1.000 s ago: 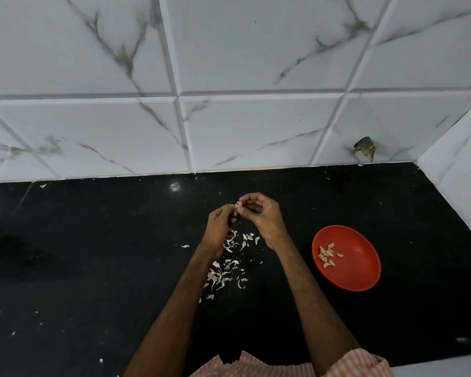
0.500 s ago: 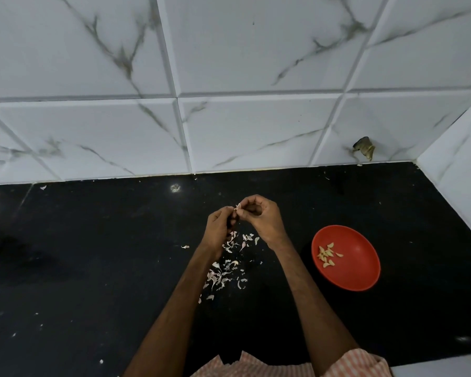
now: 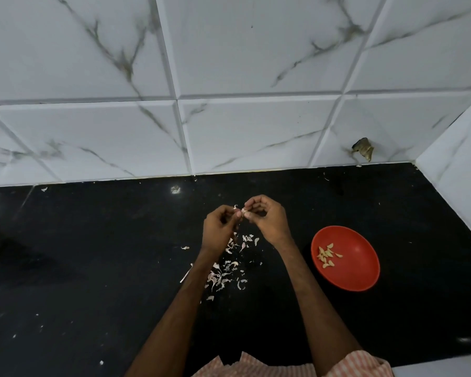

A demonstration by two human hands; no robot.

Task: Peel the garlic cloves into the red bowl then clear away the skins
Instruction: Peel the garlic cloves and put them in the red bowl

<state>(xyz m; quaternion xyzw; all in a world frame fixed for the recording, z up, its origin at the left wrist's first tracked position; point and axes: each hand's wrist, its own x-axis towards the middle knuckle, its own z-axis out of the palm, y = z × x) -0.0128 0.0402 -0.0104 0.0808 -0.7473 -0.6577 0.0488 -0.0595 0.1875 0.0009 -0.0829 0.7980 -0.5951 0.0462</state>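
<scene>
Over the black counter my left hand (image 3: 219,229) and my right hand (image 3: 268,221) meet fingertip to fingertip, both pinching one small garlic clove (image 3: 243,210) with a curl of skin sticking up from it. Below the hands a scatter of pale garlic skins (image 3: 225,270) lies on the counter. The red bowl (image 3: 359,270) sits to the right of my right forearm, with several peeled cloves (image 3: 326,255) in its left half.
The black countertop (image 3: 79,254) runs back to a white marble-tiled wall (image 3: 229,77), which turns a corner at the far right. A chipped hole (image 3: 362,148) marks the wall near that corner. Stray skin flecks dot the counter at left.
The hands stay together at the same spot, fingers shifting slightly on the clove; a small curl of skin now sticks up between them. The bowl and skins have not moved.
</scene>
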